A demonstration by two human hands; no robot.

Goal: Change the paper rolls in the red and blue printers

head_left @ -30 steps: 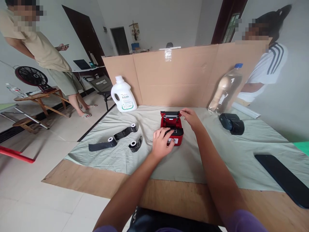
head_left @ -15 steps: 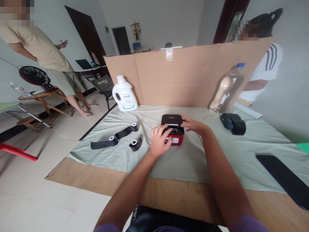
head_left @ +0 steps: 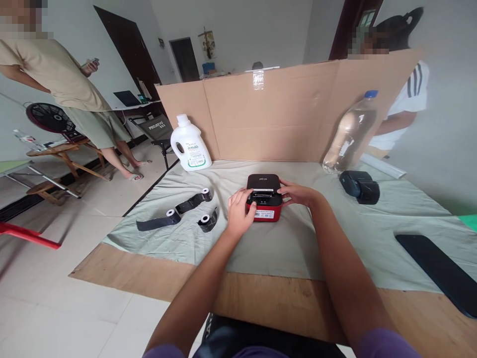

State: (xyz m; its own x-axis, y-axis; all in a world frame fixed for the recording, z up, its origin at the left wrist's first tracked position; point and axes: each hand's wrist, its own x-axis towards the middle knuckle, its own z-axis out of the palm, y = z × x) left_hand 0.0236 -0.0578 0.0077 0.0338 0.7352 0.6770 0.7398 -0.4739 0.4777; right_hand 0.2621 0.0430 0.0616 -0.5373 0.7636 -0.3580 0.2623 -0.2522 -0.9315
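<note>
A small black-and-red box-shaped device (head_left: 265,199) with a white label on its front sits on the green cloth in front of me. My left hand (head_left: 239,211) grips its left side, thumb at the front left corner. On the opposite side, my right hand (head_left: 296,193) holds the right edge, fingers at the side and on the rim. A dark slot runs across the device's top. Left of it lie three rolls with black strips: one at the back (head_left: 194,201), one at the left (head_left: 158,222) and a short one (head_left: 207,220) nearest the device.
A white jug (head_left: 191,144) and a clear blue-capped bottle (head_left: 350,132) stand before a cardboard screen (head_left: 268,119). To the right are a dark device (head_left: 359,187) and a black phone-like slab (head_left: 439,273). One person stands at the left, another behind the screen at the right.
My left hand has shifted left off the device's top to its left side. My right hand's fingers have moved down around the right side. The view has shifted slightly.
</note>
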